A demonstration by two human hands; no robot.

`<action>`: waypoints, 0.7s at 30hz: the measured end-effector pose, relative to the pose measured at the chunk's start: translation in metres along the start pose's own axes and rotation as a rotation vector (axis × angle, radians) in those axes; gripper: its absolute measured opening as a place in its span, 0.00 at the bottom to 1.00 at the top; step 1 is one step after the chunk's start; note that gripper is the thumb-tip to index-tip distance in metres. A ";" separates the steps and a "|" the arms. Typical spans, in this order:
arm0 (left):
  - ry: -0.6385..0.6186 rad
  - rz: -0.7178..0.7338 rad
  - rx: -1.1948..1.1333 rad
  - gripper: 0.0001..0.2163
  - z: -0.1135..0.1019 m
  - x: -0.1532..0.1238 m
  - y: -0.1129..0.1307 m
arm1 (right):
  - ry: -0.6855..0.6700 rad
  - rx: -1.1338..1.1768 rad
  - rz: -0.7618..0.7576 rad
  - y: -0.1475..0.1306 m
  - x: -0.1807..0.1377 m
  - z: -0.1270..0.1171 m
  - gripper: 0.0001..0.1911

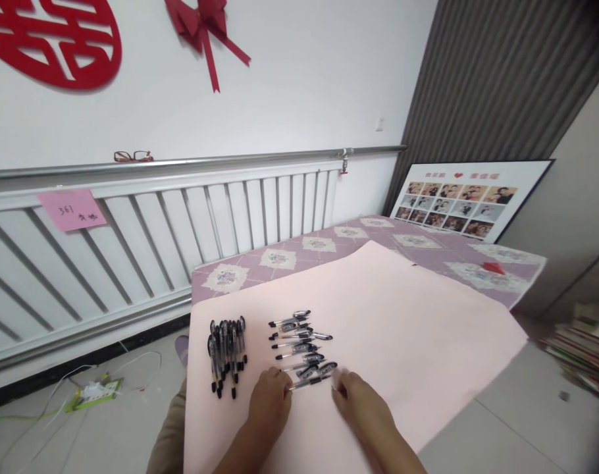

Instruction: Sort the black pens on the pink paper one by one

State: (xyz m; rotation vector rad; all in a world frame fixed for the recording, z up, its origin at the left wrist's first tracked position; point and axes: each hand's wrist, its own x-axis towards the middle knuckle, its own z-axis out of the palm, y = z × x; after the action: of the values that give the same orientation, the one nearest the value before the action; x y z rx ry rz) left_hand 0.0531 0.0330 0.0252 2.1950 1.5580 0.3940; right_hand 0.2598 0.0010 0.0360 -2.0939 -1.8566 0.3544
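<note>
My left hand (270, 400) is closed at the near end of a black-and-clear pen (309, 382), which lies almost level. At the pen's other end, my right hand (359, 400) has its fingers pinched together. Something pale and blurred shows by its fingertips, and I cannot make out what it is. Just beyond both hands, several loose pens (294, 345) are spread in a rough column, some capped in black. To the left, a bunch of capped pens (226, 349) lies piled side by side. All rest on a pale pink sheet (418, 342).
Under the sheet is a table with a purple patterned cloth (319, 245). A white radiator (240, 210) runs along the wall, with glasses (133, 157) above it. A framed photo board (457, 197) leans at the back right. Stacked papers (576, 349) stand right.
</note>
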 end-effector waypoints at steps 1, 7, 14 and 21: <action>0.002 0.000 -0.001 0.08 0.000 0.000 0.000 | -0.005 -0.002 -0.016 -0.001 0.001 0.001 0.05; 0.001 -0.011 -0.003 0.08 -0.001 0.000 0.001 | -0.008 0.007 -0.087 -0.010 0.009 0.005 0.06; -0.003 -0.009 -0.013 0.09 -0.001 0.000 0.001 | 0.045 0.031 -0.062 -0.011 0.011 0.010 0.06; 0.031 -0.004 -0.085 0.10 -0.002 0.000 -0.002 | 0.063 0.054 -0.053 -0.008 0.010 0.013 0.06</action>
State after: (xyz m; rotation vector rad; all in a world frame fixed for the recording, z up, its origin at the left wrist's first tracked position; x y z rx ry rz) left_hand 0.0498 0.0338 0.0262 2.1304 1.5332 0.4858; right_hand 0.2484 0.0131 0.0278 -1.9938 -1.8418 0.3187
